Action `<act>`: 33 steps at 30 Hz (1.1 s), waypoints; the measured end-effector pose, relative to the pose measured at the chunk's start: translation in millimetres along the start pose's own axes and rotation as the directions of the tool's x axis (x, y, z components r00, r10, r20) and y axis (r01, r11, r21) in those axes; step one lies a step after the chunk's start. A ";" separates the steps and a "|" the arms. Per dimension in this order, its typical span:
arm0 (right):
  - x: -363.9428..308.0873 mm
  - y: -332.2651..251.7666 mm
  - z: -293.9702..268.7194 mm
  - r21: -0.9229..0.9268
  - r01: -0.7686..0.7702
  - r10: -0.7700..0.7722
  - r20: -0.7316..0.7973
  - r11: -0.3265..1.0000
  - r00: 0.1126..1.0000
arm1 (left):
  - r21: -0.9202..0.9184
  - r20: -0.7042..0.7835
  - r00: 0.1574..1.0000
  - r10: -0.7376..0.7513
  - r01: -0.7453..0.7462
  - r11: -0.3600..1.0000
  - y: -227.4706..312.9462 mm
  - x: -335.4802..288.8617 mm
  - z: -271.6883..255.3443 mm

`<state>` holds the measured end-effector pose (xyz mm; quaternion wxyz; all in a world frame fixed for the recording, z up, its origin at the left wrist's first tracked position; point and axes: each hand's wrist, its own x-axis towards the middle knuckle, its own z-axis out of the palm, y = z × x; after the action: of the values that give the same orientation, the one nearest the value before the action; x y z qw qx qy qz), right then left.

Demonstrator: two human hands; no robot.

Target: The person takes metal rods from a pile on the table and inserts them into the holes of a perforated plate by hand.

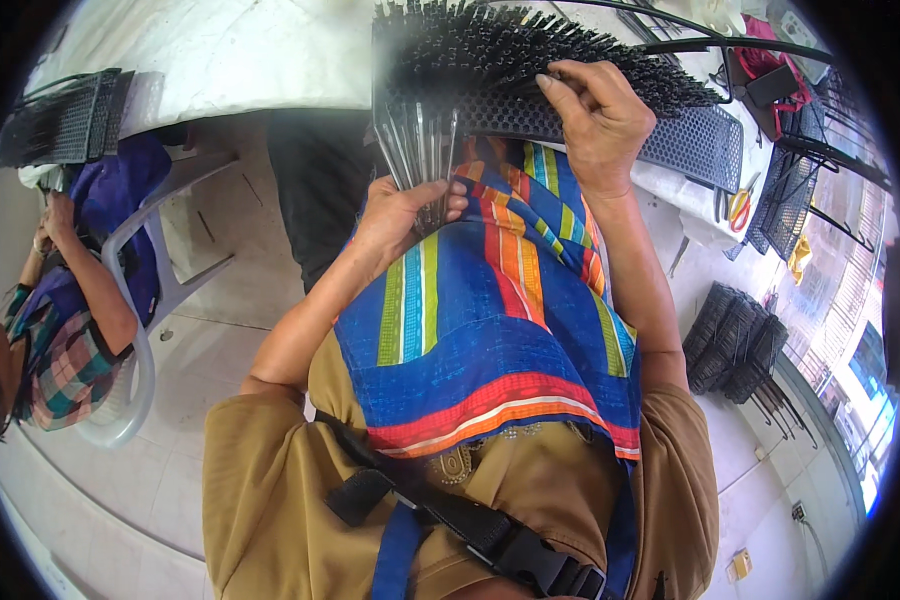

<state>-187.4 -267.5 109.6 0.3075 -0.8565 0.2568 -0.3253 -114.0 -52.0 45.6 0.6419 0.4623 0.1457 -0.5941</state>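
While striped cloth (450,355) lies nearest, probably as an apron, left hand (395,213) grips thin strips (403,150) low, likely to keep them bunched. Right hand (605,115) narrowed to a pinch at black bristles (510,50), can't tell if holding any; bristles sit by white table (260,60) edge, presumably for reach.

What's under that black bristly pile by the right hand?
A black perforated panel shows along the near side of the pile and to the right, partly blocked by the right hand. What's beneath the pile's middle is covered.
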 end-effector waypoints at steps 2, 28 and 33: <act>2.8 0.3 -0.2 -0.092 0.076 -0.073 0.033 0.993 0.997 | 0.008 0.016 0.999 -0.031 0.031 1.000 -0.3 1.9 -3.1; -34.2 -26.1 19.3 0.036 -0.327 0.291 0.371 0.944 0.882 | -0.040 0.135 0.991 0.002 0.003 0.999 11.2 -11.1 -7.3; -52.0 -25.7 51.0 0.468 -0.693 0.439 0.545 0.548 0.715 | -0.001 0.103 0.994 0.025 -0.025 1.000 9.9 -14.4 -9.5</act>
<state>-178.8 -198.4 76.2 0.7130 -0.6070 0.3340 -0.1077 -105.3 -37.0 55.4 0.6558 0.4329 0.1064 -0.6093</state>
